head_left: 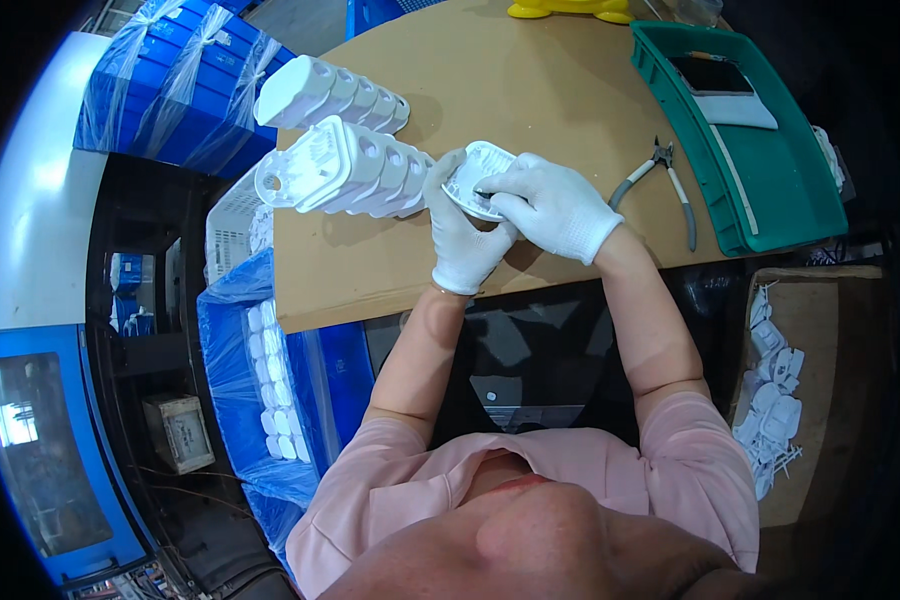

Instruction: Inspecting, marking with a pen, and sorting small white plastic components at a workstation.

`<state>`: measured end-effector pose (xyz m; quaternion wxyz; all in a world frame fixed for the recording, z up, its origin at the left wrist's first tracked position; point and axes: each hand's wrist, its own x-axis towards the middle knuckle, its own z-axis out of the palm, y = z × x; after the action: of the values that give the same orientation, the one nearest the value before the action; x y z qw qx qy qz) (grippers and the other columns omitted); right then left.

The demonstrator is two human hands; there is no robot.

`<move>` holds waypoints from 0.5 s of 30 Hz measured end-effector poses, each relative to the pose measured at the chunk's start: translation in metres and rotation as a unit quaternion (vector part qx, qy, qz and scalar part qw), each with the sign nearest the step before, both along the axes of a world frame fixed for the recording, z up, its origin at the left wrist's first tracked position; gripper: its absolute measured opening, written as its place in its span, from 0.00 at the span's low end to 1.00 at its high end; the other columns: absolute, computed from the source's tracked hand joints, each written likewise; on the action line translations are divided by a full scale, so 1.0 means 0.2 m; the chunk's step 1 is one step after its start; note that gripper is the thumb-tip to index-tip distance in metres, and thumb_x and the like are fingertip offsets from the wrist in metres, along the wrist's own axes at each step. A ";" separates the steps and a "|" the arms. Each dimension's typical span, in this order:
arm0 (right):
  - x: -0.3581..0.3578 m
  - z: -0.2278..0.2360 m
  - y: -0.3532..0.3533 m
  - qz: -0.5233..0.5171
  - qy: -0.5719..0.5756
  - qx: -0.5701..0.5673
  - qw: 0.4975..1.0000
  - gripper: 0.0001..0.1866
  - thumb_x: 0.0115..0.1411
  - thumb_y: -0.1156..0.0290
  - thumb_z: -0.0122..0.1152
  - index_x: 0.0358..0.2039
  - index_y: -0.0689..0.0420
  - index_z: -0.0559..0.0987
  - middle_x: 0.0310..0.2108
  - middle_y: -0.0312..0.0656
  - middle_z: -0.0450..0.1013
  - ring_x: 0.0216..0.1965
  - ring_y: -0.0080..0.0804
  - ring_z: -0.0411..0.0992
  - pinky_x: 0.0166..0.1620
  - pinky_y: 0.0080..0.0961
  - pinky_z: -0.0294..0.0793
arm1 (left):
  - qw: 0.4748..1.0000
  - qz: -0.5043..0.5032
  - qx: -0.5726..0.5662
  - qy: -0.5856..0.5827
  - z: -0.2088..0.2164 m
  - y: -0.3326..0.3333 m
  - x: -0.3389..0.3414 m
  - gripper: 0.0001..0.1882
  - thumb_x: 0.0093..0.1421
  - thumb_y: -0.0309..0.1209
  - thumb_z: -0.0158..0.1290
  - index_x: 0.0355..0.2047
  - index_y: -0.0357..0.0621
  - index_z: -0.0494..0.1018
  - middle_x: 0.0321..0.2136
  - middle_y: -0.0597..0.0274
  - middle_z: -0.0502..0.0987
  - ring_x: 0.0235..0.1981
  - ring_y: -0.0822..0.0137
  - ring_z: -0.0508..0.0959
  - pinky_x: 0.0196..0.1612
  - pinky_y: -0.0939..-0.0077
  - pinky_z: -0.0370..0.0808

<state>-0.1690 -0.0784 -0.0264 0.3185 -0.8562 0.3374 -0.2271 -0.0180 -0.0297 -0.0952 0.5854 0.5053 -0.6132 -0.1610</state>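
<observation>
In my gloved left hand [462, 245] is a shallow white plastic housing [488, 158], its hollow side facing up. My gloved right hand [562, 208] reaches over that housing with thumb and forefinger pinched together. A small dark tip [481, 194] shows at those fingers, against the inside of the housing; what it belongs to is mostly hidden. Just left of my left hand lies a row of nested white plastic housings [355, 170], with a second nested row [332, 92] behind it. Grey-handled cutting pliers [662, 185] rest on the cardboard to the right of my right hand.
Brown cardboard [510, 70] covers the table. A green tray [770, 190] at the right holds a dark flat item and a white strip. Below left, a blue lined bin [232, 350] contains white parts; a carton [820, 420] at lower right holds white scraps. A yellow object [570, 10] stands at the back.
</observation>
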 end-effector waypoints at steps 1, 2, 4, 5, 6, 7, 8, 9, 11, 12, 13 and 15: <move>0.00 -0.01 -0.01 -0.001 0.000 0.000 1.000 0.16 0.58 0.62 0.51 0.42 0.52 0.82 0.39 0.49 0.75 0.41 0.46 0.73 0.46 0.35 0.72 | 1.000 -0.001 0.000 0.000 0.00 0.00 0.00 0.49 0.36 0.22 0.67 0.58 0.39 0.52 0.52 0.51 0.63 0.53 0.57 0.68 0.56 0.64 0.67; 0.00 -0.04 -0.01 0.007 -0.006 0.001 1.000 0.16 0.58 0.63 0.51 0.42 0.53 0.82 0.40 0.49 0.76 0.42 0.46 0.74 0.47 0.35 0.72 | 1.000 0.001 -0.004 -0.010 0.00 0.00 0.00 0.50 0.35 0.22 0.67 0.58 0.39 0.52 0.52 0.51 0.62 0.53 0.58 0.67 0.57 0.64 0.67; 0.00 -0.06 -0.02 0.014 -0.011 0.001 1.000 0.16 0.58 0.63 0.51 0.42 0.53 0.82 0.41 0.50 0.76 0.43 0.45 0.74 0.47 0.35 0.72 | 1.000 0.002 -0.009 -0.020 0.01 0.00 -0.01 0.51 0.34 0.22 0.68 0.58 0.39 0.52 0.52 0.51 0.62 0.54 0.58 0.67 0.57 0.64 0.66; 0.00 -0.06 -0.02 0.012 -0.011 0.011 1.000 0.16 0.58 0.63 0.52 0.42 0.54 0.82 0.41 0.49 0.77 0.43 0.45 0.74 0.48 0.35 0.72 | 1.000 -0.004 -0.002 -0.010 0.01 0.00 -0.01 0.51 0.34 0.21 0.67 0.58 0.39 0.52 0.52 0.51 0.62 0.54 0.58 0.67 0.57 0.64 0.66; 0.00 -0.06 -0.02 0.011 -0.012 0.020 1.000 0.16 0.58 0.63 0.52 0.42 0.55 0.82 0.41 0.49 0.77 0.43 0.45 0.74 0.48 0.34 0.72 | 1.000 -0.009 0.004 -0.001 0.02 0.00 -0.02 0.51 0.34 0.21 0.67 0.58 0.39 0.52 0.52 0.51 0.63 0.54 0.58 0.67 0.57 0.64 0.66; 0.00 -0.06 -0.03 0.011 -0.013 0.020 1.000 0.16 0.58 0.63 0.52 0.42 0.55 0.82 0.41 0.49 0.77 0.43 0.45 0.74 0.48 0.34 0.72 | 1.000 -0.008 0.004 -0.001 0.01 0.00 -0.01 0.51 0.34 0.21 0.67 0.58 0.39 0.52 0.52 0.51 0.63 0.54 0.58 0.67 0.57 0.64 0.66; 0.00 -0.06 -0.03 0.013 -0.019 0.026 0.999 0.16 0.58 0.63 0.53 0.42 0.55 0.82 0.41 0.49 0.77 0.42 0.45 0.75 0.48 0.33 0.73 | 1.000 -0.006 -0.003 -0.008 0.00 0.00 0.00 0.51 0.34 0.21 0.67 0.58 0.39 0.53 0.52 0.51 0.63 0.53 0.58 0.67 0.57 0.64 0.66; 0.00 -0.06 -0.03 0.014 -0.025 0.033 0.999 0.16 0.58 0.63 0.53 0.42 0.55 0.82 0.40 0.49 0.78 0.41 0.45 0.76 0.48 0.32 0.73 | 1.000 -0.004 -0.010 -0.015 0.00 0.00 0.00 0.50 0.34 0.21 0.67 0.58 0.39 0.53 0.53 0.51 0.63 0.53 0.58 0.67 0.57 0.64 0.66; 0.00 -0.05 -0.02 0.008 -0.023 0.049 0.998 0.16 0.59 0.62 0.53 0.42 0.55 0.82 0.40 0.49 0.78 0.41 0.44 0.76 0.47 0.31 0.73 | 1.000 0.001 -0.014 -0.020 0.00 0.00 0.00 0.50 0.34 0.21 0.68 0.58 0.39 0.53 0.53 0.51 0.63 0.53 0.58 0.68 0.57 0.65 0.66; 0.00 -0.04 -0.02 0.000 -0.021 0.065 0.998 0.16 0.59 0.62 0.53 0.42 0.55 0.82 0.40 0.49 0.78 0.41 0.42 0.77 0.47 0.30 0.73 | 1.000 0.005 -0.018 -0.024 0.01 0.00 -0.01 0.50 0.35 0.21 0.68 0.58 0.38 0.54 0.53 0.51 0.64 0.53 0.58 0.68 0.57 0.65 0.66; 0.00 -0.05 -0.02 0.000 -0.021 0.065 0.998 0.16 0.59 0.62 0.53 0.42 0.55 0.82 0.40 0.49 0.78 0.41 0.42 0.77 0.47 0.30 0.73 | 1.000 0.005 -0.018 -0.024 0.01 0.00 -0.01 0.50 0.35 0.21 0.68 0.58 0.38 0.54 0.53 0.51 0.64 0.53 0.58 0.68 0.57 0.65 0.66; 0.00 -0.06 -0.02 -0.001 -0.032 0.081 0.996 0.16 0.59 0.62 0.53 0.43 0.55 0.82 0.40 0.48 0.78 0.41 0.40 0.77 0.47 0.28 0.73 | 1.000 0.000 -0.022 -0.008 0.00 0.00 -0.01 0.49 0.35 0.22 0.68 0.58 0.38 0.54 0.53 0.50 0.64 0.54 0.58 0.68 0.58 0.65 0.66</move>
<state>-0.1693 -0.0827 -0.0388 0.3969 -0.8196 0.3455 -0.2266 -0.0209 -0.0292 -0.0961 0.5916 0.4939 -0.6209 -0.1434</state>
